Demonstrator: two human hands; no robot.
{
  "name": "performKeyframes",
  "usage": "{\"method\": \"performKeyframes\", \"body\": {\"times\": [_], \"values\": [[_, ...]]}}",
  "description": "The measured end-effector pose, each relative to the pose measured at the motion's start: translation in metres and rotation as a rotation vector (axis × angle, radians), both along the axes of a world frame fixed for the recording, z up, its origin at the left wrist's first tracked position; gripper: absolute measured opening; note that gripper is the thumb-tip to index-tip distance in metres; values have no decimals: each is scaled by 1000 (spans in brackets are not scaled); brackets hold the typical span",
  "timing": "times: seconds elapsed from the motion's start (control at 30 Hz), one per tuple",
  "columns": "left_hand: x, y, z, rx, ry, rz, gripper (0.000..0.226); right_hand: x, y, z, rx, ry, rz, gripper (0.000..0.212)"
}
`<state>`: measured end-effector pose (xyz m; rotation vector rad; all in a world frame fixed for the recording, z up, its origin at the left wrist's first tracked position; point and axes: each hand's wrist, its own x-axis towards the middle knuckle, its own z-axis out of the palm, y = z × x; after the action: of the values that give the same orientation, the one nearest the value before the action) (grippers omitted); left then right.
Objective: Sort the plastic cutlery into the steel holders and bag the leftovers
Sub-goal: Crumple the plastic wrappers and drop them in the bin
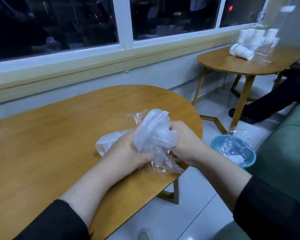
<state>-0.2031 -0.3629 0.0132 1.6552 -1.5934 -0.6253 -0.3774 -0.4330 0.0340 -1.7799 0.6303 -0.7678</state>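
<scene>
Over the right end of a wooden table (pixel 42 144), both my hands hold a crumpled clear plastic bag (pixel 154 130). My left hand (pixel 126 149) grips its lower left part, where a whitish bundle (pixel 107 141) shows through the plastic beside my fingers. My right hand (pixel 184 141) grips the bunched plastic from the right. Loose clear film (pixel 164 163) hangs below the hands onto the table edge. No cutlery or steel holders are in view.
A blue bin (pixel 249 160) lined with clear plastic stands on the floor right of the table. A second wooden table (pixel 232 64) at the back right holds white cups in clear wrapping (pixel 253 42). A person's dark leg (pixel 275 101) stretches beside it. Green seat (pixel 284 153) at right.
</scene>
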Motion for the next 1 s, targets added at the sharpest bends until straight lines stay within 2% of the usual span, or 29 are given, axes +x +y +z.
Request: {"method": "performKeyframes", "body": {"times": [0.1,0.17,0.23,0.37,0.47,0.57,0.63,0.7,0.77,0.93,1.0], "values": [[-39,3,6,-116,-57,-35,47,-34,7,3,65,-63,-125,10],[-67,-6,11,-143,-12,-52,36,-59,9,0,63,-80,-234,16],[-95,-16,10,-134,36,-15,25,-82,8,-5,57,-115,-374,8],[-155,-22,9,-111,119,-29,27,-136,4,-12,37,-139,-533,16],[-193,-33,-1,-84,165,-13,11,-181,-4,-21,-20,-77,-653,23],[-225,-46,-27,13,222,-1,13,-228,-30,-52,-12,39,-828,24],[-242,-53,-47,75,233,19,11,-255,-49,-81,29,174,-864,20],[-254,-58,-69,109,228,67,15,-278,-67,-119,43,400,-836,14],[-259,-64,-89,136,206,129,16,-291,-82,-156,51,615,-783,21],[-257,-93,-124,176,113,205,23,-295,-122,-229,1,838,-640,43],[-255,-107,-132,178,76,212,17,-291,-141,-252,-36,917,-567,49]]}}
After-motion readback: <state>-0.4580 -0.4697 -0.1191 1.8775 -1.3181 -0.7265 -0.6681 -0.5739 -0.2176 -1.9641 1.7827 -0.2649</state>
